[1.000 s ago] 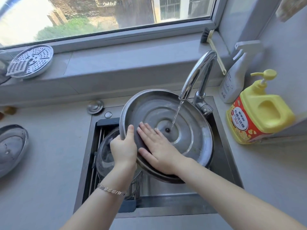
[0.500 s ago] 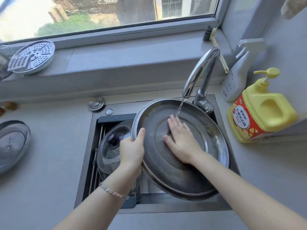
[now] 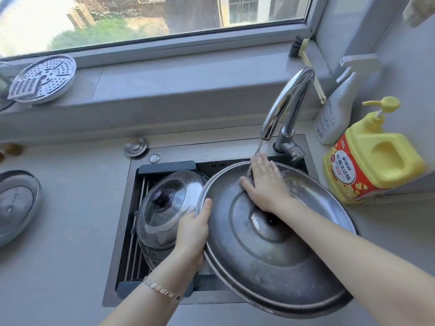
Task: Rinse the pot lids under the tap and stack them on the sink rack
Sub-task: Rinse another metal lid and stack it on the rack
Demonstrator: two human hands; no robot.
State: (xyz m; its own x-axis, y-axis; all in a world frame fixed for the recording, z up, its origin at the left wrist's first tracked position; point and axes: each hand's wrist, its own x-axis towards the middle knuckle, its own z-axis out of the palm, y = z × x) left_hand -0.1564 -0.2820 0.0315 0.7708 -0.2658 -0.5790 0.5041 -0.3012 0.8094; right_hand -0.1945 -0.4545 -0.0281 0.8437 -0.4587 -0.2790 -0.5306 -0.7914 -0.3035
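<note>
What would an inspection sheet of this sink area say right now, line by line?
Surface: grey countertop around a dark sink; tap running.
Job's things: large steel lid held tilted over the sink; glass lid resting on the sink rack; another steel lid on the counter at far left.
Clutter: yellow soap bottle, white spray bottle, brush, perforated steamer plate on the sill.
Hands: left hand grips the large lid's rim; right hand lies flat on the lid under the stream.
Cables: nothing seen.
Surroundings: window above the sill, daylight outside.
</note>
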